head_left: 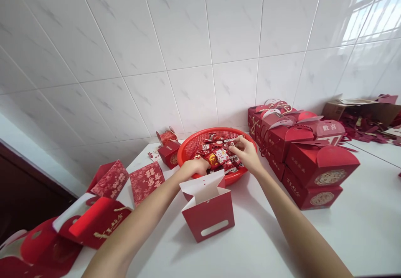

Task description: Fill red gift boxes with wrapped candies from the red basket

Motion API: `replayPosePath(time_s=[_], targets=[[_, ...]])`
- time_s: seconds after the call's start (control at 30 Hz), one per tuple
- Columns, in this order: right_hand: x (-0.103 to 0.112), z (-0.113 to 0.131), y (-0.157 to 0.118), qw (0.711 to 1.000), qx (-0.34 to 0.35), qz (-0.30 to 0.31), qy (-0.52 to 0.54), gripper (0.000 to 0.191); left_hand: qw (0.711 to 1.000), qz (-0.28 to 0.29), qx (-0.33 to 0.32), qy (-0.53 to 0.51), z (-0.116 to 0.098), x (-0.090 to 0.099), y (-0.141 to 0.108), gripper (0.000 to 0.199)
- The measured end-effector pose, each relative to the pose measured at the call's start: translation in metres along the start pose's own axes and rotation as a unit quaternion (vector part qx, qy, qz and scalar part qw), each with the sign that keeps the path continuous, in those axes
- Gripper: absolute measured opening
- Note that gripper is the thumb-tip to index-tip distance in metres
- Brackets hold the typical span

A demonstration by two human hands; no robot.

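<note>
Red basket point(237, 178) near the back edge of the worktop point(257, 240): left hand point(200, 166) dug into the packets point(222, 156), can't tell the grip; right hand point(247, 152) maybe pinching one. Open box point(209, 217) just frontward of left hand, the nearer one imo, wide face roughly parallel to that edge.

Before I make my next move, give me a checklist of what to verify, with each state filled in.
1. Open red box standing upright on the white table: ok.
2. Box contents: cannot tell; its bottom is hidden.
3. Red basket stocked with small wrapped packets: ok.
4. Left hand gripping a packet: cannot tell; its fingertips are hidden.
5. Right hand gripping a packet: cannot tell; it is at the packets, but the grip is unclear.
6. Right forearm apart from the stacked boxes: ok, a gap shows.
</note>
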State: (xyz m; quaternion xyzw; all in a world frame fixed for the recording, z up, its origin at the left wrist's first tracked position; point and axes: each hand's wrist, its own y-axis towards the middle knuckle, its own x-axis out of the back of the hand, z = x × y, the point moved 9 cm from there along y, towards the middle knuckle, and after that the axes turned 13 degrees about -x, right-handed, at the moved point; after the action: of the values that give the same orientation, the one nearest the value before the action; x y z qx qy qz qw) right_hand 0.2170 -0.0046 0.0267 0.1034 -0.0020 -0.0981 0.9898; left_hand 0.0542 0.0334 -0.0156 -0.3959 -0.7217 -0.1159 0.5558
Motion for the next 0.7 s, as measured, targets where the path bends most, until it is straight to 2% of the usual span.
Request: replayPosePath(time_s=[0.17,0.43,0.57,0.7], targets=[[0.0,-0.001,0.0,1.0,-0.006,-0.002,-0.01,0.023,0.999,-0.009,0.013,0.028,-0.001,0.001,-0.005,0.018],[-0.001,-0.001,-0.001,1.0,-0.008,0.002,-0.026,0.023,0.996,0.03,0.025,0.082,-0.01,0.0,-0.005,0.018],[-0.001,-0.003,0.0,1.0,-0.01,-0.001,-0.029,0.023,0.994,0.001,0.03,0.108,-0.013,0.002,-0.017,0.007],[-0.002,-0.004,-0.001,0.999,-0.02,0.003,-0.03,0.025,0.991,-0.048,0.017,0.125,-0.019,0.005,-0.03,0.011]])
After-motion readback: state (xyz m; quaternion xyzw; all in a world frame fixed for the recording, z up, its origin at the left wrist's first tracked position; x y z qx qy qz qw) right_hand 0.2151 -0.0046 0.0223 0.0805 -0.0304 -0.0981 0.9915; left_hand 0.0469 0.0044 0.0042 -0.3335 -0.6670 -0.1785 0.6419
